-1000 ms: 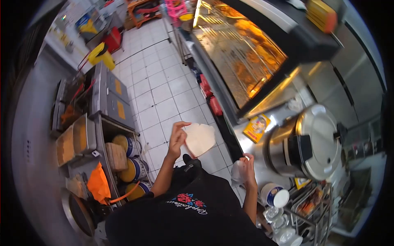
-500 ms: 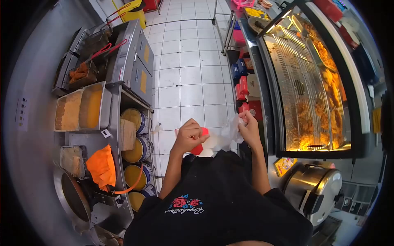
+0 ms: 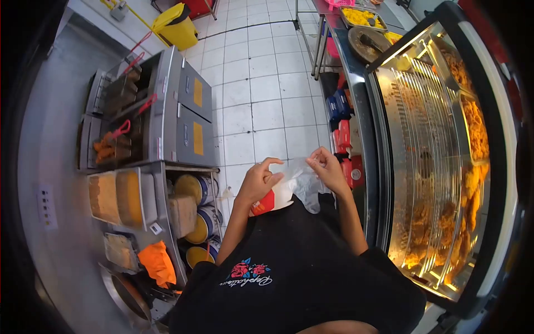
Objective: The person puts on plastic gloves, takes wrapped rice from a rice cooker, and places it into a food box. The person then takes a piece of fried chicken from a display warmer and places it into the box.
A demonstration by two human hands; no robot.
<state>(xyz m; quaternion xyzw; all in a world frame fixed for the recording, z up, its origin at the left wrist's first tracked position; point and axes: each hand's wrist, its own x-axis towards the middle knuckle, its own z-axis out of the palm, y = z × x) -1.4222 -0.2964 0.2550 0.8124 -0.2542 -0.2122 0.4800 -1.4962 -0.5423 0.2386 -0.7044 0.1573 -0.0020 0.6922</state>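
Shows a changed hold: compared with one second earlier, brings a red and white carton [image 3: 266, 205] and a clear plastic bag [image 3: 305, 186] side by side, overlapping in view, instead of well apart. Probably permits handling of both together; cannot confirm from this angle whether touching.

Grasps the carton in the left hand [image 3: 262, 181], with thumb and index fingertip parted toward the bag and the remaining fingers largely hidden. Pinches the upper edge of the bag between thumb and fingers of the right hand [image 3: 329, 171]. Lets the bag hang loose, with no contents discernible.

Locates the carton to the left of the glass cabinet [image 3: 497, 139], in front of the black shirt [image 3: 311, 250].

Contains, inside the glass cabinet, browned fried pieces [image 3: 477, 136] along the right side, next to wire racks. Supports, beyond the far end of the glass cabinet, a tray [image 3: 367, 28] of yellow food on a surface [image 3: 340, 42].

Includes, across the aisle to the left of the glass cabinet:
- A fryer [image 3: 169, 100], with browned pieces [image 3: 103, 149] in one basket.
- Two metal pans [image 3: 147, 195], with tan contents in one and orange-yellow contents in the other.
- Blue and white tins [image 3: 208, 225], with yellow-brown round tops, either lids or contents, impossible to tell.
- A wok [image 3: 119, 292], too dark inside to read.
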